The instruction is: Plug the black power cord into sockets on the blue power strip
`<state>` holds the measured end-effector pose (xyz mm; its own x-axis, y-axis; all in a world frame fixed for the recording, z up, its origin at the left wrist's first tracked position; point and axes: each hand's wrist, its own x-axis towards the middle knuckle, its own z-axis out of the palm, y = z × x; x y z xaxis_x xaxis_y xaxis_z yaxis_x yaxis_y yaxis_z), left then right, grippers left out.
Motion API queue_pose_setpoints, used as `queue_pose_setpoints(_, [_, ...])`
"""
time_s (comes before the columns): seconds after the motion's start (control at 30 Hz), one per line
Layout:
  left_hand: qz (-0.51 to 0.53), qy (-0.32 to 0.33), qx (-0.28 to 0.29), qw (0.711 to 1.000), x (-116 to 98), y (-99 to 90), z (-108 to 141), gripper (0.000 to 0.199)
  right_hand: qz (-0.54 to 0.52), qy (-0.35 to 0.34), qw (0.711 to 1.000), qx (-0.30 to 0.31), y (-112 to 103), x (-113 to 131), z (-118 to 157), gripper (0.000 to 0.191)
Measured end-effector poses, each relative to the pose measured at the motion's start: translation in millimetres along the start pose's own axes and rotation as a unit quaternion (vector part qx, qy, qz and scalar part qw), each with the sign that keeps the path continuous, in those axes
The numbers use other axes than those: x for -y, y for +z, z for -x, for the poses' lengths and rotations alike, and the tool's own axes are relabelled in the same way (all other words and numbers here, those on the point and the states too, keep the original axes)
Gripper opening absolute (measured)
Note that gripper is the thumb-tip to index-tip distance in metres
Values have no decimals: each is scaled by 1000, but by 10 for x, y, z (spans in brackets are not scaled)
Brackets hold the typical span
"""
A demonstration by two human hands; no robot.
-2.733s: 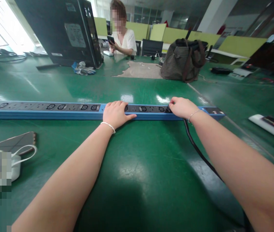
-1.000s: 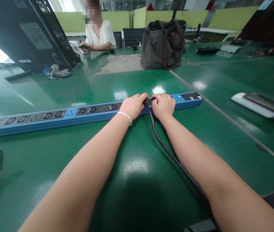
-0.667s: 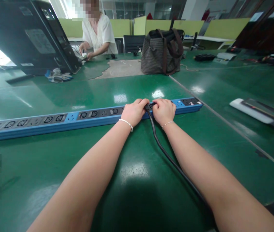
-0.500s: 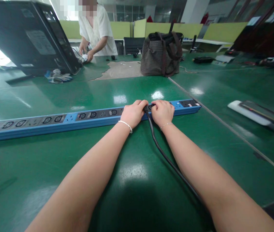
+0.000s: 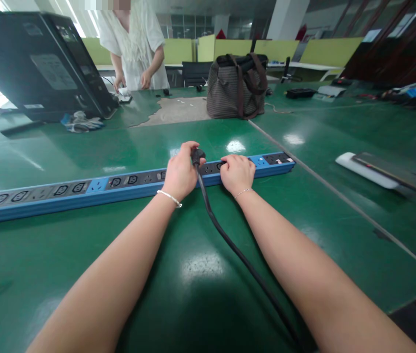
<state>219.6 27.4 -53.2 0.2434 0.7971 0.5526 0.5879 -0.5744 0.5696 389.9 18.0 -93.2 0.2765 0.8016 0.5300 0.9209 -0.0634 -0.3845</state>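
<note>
A long blue power strip (image 5: pixel 134 192) with rows of black and grey sockets lies across the green table. My left hand (image 5: pixel 181 171) is closed around a black power plug (image 5: pixel 197 156), held just above the strip's sockets. From the plug a black cable (image 5: pixel 226 239) runs down toward me, passing between my forearms. My right hand (image 5: pixel 237 174) grips the strip near its right end, its fingers curled over the far edge and partly hidden. Between the two hands some sockets (image 5: pixel 211 168) show.
On the green table (image 5: pixel 149 274) stand a large black case (image 5: pixel 57 68) at the left and a brown bag (image 5: pixel 235 88) at the back. Gloves (image 5: pixel 82 122) lie by the case. A white-and-dark flat object (image 5: pixel 369 170) is at the right. Another person (image 5: pixel 134 54) stands across the table.
My left hand has lifted the plug off the strip and moved left with it. My right hand remains on the strip. The person opposite has straightened, and the view has shifted slightly.
</note>
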Motion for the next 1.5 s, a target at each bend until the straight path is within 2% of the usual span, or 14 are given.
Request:
queue_pose_setpoints(0.13, [-58, -32, -29, 997, 277, -511, 66, 37, -8, -3, 1000, -7, 13, -4, 1, 33])
queue_pose_setpoints(0.23, [-92, -90, -33, 991, 509, -878, 111, 38, -12, -5, 1000, -15, 11, 1, 3, 32])
queue_pose_setpoints(0.3, [-106, -124, -11, 986, 618, -1048, 141, 40, -13, -7, 1000, -18, 10, -2, 4, 32])
queue_pose_setpoints(0.37, [-115, -138, 11, 984, 681, -1135, 166, 41, -13, -7, 1000, -20, 10, -13, 3, 32])
queue_pose_setpoints(0.57, [-113, -114, 58, 985, 758, -1096, 200, 45, -14, -9, 1000, -25, 8, -33, 8, 31])
queue_pose_setpoints(0.77, [-122, -118, 79, 982, 813, -1074, 225, 49, -15, -11, 1000, -25, 4, -12, 10, 31])
queue_pose_setpoints(1.03, [-198, -109, 99, 969, 717, -1084, 238, 47, -16, -8, 1000, -20, 2, -8, 8, 31])
queue_pose_setpoints(1.33, [-218, -99, 97, 966, 677, -1072, 288, 45, -23, -9, 1000, -17, 2, -16, 3, 32])
queue_pose_setpoints(1.5, [-261, -88, 113, 955, 609, -1048, 267, 44, -14, -8, 1000, -13, -3, -8, -1, 32])
